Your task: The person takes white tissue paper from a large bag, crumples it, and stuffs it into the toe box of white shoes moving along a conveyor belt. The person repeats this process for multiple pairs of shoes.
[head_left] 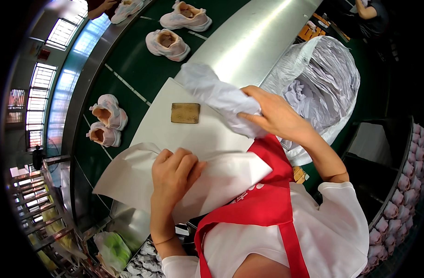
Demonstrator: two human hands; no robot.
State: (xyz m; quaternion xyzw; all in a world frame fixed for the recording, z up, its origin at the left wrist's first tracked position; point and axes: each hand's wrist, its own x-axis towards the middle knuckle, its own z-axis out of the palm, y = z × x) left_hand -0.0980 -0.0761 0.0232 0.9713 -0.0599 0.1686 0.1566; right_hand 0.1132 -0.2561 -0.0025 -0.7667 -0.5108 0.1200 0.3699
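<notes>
The right hand [273, 113] grips crumpled paper [212, 90]; the left hand [172, 178], curled, perhaps pinches a white sheet [124, 173].

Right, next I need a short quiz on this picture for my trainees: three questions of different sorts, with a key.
1. Name what each hand holds or touches: the left hand, then the right hand.
2. True or false: the brown block lies on the white surface.
3. The large open bag is: A) left of the white surface; B) right of the white surface; C) on top of the white surface.

Key: 1. Left: a white sheet; right: crumpled pale paper. 2. True. 3. B.
</notes>
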